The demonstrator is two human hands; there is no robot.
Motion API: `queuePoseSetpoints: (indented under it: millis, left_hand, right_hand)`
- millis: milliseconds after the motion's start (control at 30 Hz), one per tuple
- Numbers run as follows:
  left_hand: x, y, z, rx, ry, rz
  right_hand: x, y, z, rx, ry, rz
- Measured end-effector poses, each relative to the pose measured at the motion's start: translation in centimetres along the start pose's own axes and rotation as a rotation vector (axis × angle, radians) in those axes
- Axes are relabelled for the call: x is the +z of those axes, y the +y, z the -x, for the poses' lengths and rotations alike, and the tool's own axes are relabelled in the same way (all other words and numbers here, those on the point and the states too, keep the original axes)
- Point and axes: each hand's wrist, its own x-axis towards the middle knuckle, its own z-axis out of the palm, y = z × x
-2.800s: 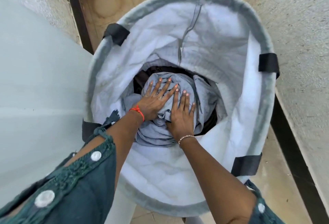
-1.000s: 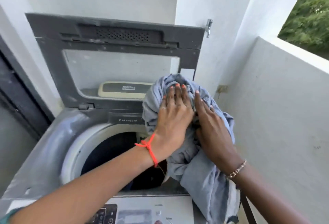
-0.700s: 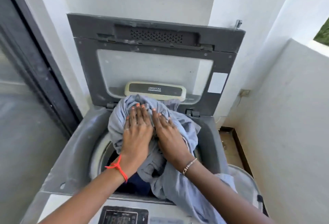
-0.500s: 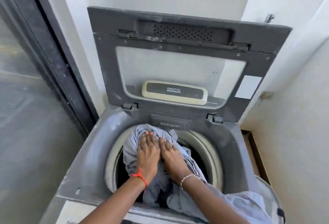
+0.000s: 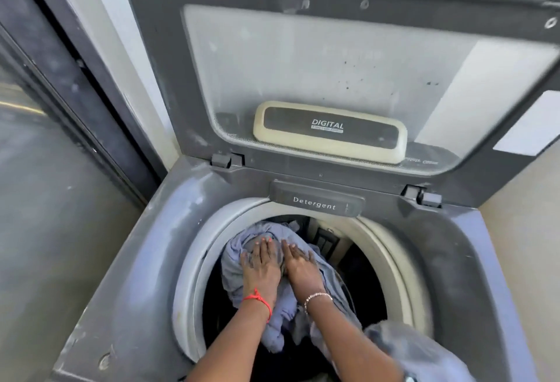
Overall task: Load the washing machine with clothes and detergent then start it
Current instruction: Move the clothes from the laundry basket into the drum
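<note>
Grey-blue clothes (image 5: pixel 231 272) lay bunched inside the drum of the washing machine (image 5: pixel 145 275), its lid (image 5: pixel 157 48) raised. The left hand (image 5: pixel 260 269) and right hand (image 5: pixel 301 269) pressed flat on them side by side, fingers straight, while some cloth trailed over the near rim
</note>
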Motion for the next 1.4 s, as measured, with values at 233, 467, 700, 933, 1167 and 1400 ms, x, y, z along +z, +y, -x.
queuePoseSetpoints:
  millis: [233, 467, 700, 933, 1167, 1400]
  left_hand:
    - [-2.3, 1.7, 1.1, 0.060, -0.129, -0.137]
    - [-4.8, 4.6, 2.4, 0.155, -0.061, -0.173]
    - [-12.4, 13.8, 6.5, 0.592, 0.430, 0.344]
    - [-14.9, 30.5, 9.1, 0.930, 0.423, 0.502]
    - [-4.0, 42.0, 4.5, 0.935, 0.100, 0.133]
    - [13.8, 42.6, 0.5, 0.957, -0.080, -0.184]
  right_hand:
    - [-0.4, 2.7, 0.9, 0.049, 0.008, -0.010]
    - [-5.1, 4.0, 4.1, 0.104, 0.005, -0.125]
    - [-14.7, 7.3, 14.6, -0.027, 0.501, -0.554]
    - [-14.5, 20.8, 25.5, 0.300, 0.990, -0.647]
    - [-2.8, 34.3, 28.0, 0.642, 0.714, -0.695]
    - [11.4, 40.9, 23.8, 0.727, 0.436, -0.841]
